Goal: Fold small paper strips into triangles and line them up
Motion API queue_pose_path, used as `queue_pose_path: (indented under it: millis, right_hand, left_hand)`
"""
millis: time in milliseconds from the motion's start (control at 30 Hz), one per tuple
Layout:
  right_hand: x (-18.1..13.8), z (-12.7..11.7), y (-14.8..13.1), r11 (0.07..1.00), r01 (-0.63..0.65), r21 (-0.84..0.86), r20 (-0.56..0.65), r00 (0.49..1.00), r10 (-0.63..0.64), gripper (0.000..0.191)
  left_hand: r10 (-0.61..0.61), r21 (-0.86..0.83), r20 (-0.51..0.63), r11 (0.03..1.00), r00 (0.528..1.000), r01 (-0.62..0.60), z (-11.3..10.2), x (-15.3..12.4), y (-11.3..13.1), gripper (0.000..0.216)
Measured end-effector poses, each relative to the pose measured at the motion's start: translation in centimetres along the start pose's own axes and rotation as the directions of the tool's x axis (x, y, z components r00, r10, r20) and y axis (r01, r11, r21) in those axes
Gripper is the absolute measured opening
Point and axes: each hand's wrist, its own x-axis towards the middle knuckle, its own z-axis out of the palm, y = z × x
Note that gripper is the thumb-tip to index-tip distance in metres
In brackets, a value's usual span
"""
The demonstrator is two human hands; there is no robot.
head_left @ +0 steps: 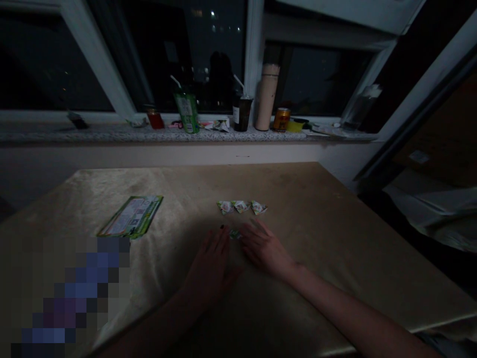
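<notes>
Three small triangular packets with a white, green and red print lie in a row on the cloth-covered table: a left one, a middle one and a right one. Nearer to me is a small green and white packet, between my two hands. My left hand lies palm down beside it, fingers stretched forward. From the other side, my right hand reaches in with its fingers spread over the cloth. Its fingertips are close to the green packet; whether they touch it is hard to see in the dim light.
A flat green and white printed package lies on the left of the table. Along the windowsill stand a green cup, a dark cup, a pink thermos and an orange can. Pixel blocks cover the lower left.
</notes>
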Motion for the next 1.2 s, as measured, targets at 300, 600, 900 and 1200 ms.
queue_pose_path:
  millis: [300, 600, 900, 1200]
  right_hand:
    - [0.5, -0.6, 0.0, 0.991, 0.0, 0.137, 0.116, 0.993, -0.016, 0.039]
    - [0.5, -0.3, 0.1, 0.978, 0.002, 0.209, 0.128, 0.991, -0.029, 0.041]
    - [1.4, -0.1, 0.0, 0.989, 0.035, 0.141, 0.126, 0.991, -0.052, 0.035]
    - [0.7, 0.0, 0.2, 0.986, -0.005, 0.167, 0.109, 0.994, -0.014, 0.035]
  left_hand:
    - [-0.058, 0.061, 0.103, 0.997, 0.993, 0.052, 0.0, -0.3, -0.4, 0.076]
    - [-0.058, 0.089, 0.101, 0.995, 0.993, 0.049, -0.2, -0.4, -0.1, 0.079]
    - [0.026, 0.043, 0.116, 0.999, 0.993, -0.031, -0.4, 0.1, -0.5, 0.084]
    - [-0.029, 0.019, 0.089, 0.999, 0.996, 0.027, 0.1, -0.2, -0.5, 0.078]
